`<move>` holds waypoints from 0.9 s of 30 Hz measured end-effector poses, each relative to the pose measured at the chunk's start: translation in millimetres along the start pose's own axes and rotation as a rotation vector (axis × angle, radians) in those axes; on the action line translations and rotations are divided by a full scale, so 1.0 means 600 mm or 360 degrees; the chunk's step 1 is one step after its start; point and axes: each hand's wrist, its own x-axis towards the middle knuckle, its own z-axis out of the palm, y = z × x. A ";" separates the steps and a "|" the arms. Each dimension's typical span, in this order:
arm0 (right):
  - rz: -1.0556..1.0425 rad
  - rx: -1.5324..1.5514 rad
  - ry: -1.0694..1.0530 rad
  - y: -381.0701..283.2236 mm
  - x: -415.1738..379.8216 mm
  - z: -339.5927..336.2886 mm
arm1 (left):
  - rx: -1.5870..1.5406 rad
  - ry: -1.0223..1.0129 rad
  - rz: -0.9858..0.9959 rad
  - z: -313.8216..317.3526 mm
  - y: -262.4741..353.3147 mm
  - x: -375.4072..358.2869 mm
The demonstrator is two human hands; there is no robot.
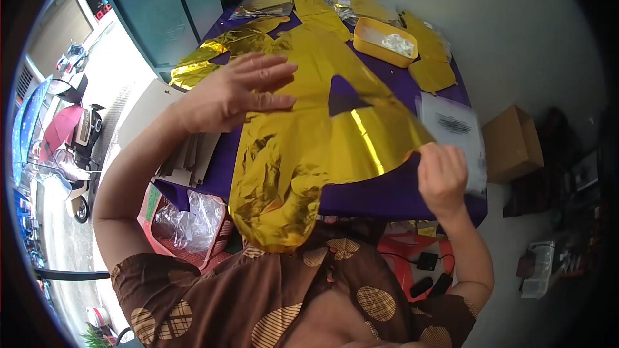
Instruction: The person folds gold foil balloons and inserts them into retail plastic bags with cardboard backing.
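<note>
A large flat gold foil balloon [284, 148] with a cut-out opening spreads over the purple-covered table, its crinkled lower end hanging past the front edge toward my body. My left hand [242, 87] rests over its upper left part, fingers stretched out and apart. At the balloon's right tip, my right hand [443, 177] is closed in a pinch on the foil edge, pulling that side taut. More gold foil [200, 64] lies beyond my left hand, shiny and partly folded.
A yellow tub [385, 42] with white crumpled material stands at the back right, near more gold foil pieces [433, 67]. Clear plastic bags [454, 132] lie at the table's right. A cardboard box [514, 145] is beyond. Below left sits a red basket [222, 235] with clear plastic.
</note>
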 end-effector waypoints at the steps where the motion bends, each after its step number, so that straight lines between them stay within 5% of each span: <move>1: -0.0022 0.0031 -0.0071 -0.014 -0.010 0.010 | 0.0033 -0.0093 -0.0027 0.013 -0.002 -0.006; 7: 0.0023 0.0378 -0.0529 -0.074 -0.036 0.038 | 0.0395 -0.0897 -0.0496 0.065 -0.010 -0.043; 13: 0.0123 0.0624 -0.0697 -0.060 -0.003 0.045 | 0.0119 -0.0913 -0.0670 0.083 0.034 0.005; 20: -0.0058 0.0519 -0.0920 -0.038 -0.003 0.159 | -0.0026 -0.1174 -0.0504 0.145 0.071 0.064; 27: 0.0099 0.0515 -0.1022 -0.043 -0.033 0.178 | -0.0140 -0.0861 -0.0327 0.171 0.033 0.069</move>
